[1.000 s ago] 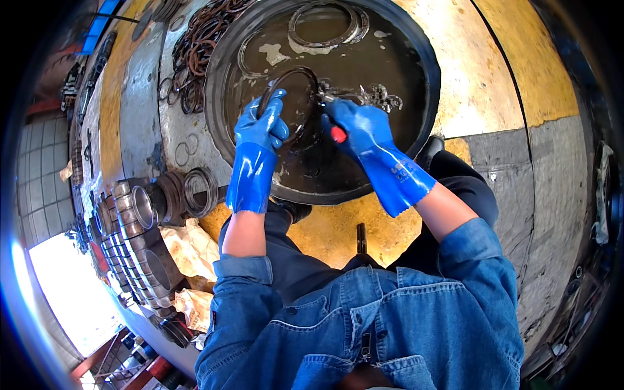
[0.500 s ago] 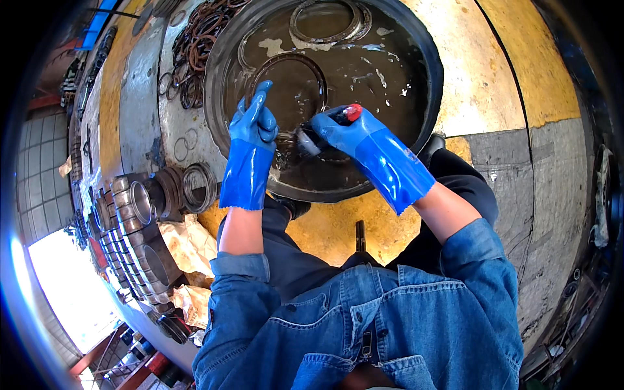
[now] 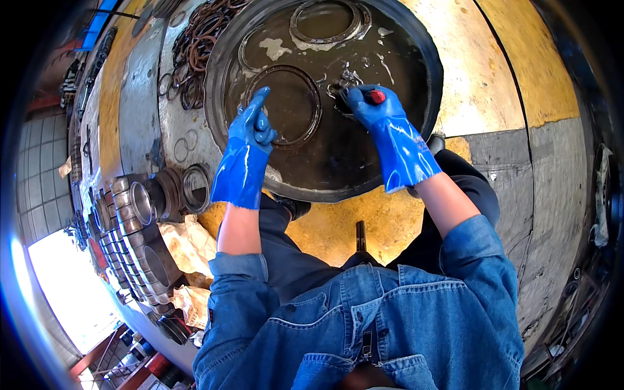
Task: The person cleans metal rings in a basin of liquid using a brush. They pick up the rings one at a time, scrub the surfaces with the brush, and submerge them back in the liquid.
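Observation:
Both of my hands wear blue rubber gloves over a wide round tub [image 3: 325,194] of dark, murky liquid. My left hand [image 3: 252,123] is closed on the left edge of a dark metal ring [image 3: 317,112], which lies low in the liquid. To the right of the ring, my right hand [image 3: 377,107] grips a brush [image 3: 376,97] by its handle. The handle's red end points up toward me. The brush's head is mostly hidden by the glove and by splashing liquid. Farther back in the tub rest more metal rings [image 3: 294,29], one partly on another.
Rusty rings [image 3: 195,49] are heaped on the floor left of the tub. Nearer on the left stand rows of metal cylinders [image 3: 156,266] and stacked rings [image 3: 198,188], with crumpled brown paper [image 3: 190,244] beside them. My knees straddle the tub's near side.
My right hand has moved the brush away from the ring, rightward and a little farther off, where liquid now splashes. The ring, tilted up before, lies flatter and lower, with my left hand still at it.

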`<state>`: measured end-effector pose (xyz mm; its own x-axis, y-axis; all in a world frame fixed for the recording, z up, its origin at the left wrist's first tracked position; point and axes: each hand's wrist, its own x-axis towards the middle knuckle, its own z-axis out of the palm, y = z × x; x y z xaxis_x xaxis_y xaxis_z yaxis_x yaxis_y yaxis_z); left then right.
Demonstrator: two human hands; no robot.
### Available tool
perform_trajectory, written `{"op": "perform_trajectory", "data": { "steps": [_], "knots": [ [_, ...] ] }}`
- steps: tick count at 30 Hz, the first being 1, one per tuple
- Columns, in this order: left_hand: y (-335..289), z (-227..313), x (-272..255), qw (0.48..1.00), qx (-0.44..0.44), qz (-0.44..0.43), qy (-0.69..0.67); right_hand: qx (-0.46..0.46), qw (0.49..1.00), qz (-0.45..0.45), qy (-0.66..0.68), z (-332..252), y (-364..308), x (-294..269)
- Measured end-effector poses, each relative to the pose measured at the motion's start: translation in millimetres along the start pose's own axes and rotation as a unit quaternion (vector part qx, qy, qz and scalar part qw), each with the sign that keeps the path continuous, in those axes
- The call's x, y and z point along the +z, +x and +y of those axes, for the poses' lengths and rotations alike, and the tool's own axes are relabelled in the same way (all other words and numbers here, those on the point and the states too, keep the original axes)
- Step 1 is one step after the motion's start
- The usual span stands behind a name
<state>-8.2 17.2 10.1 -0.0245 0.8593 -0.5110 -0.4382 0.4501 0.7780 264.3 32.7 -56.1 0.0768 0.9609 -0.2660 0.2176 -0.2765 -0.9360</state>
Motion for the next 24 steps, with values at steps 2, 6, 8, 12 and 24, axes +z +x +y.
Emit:
{"op": "perform_trajectory", "data": {
  "steps": [2, 6, 8, 12, 24],
  "knots": [
    [0, 1, -6, 1.0, 0.006, -0.005, 0.002, 0.029, 0.999, -0.021, 0.028, -14, -1, -2],
    [-6, -2, -2, 1.0, -0.007, -0.016, 0.002, -0.087, 0.99, -0.074, 0.083, -45, -3, -10],
    [-3, -6, 2, 0.999, -0.013, -0.032, -0.002, -0.138, 0.985, -0.029, 0.103, -54, -6, -7],
    [-3, -7, 1, 0.997, 0.011, -0.077, -0.01, -0.036, 0.993, -0.111, -0.007, -54, -6, -19],
    [-5, -4, 1, 0.993, 0.112, -0.025, 0.026, 0.053, 0.977, -0.205, 0.039, -45, -52, 0]
  ]
}}
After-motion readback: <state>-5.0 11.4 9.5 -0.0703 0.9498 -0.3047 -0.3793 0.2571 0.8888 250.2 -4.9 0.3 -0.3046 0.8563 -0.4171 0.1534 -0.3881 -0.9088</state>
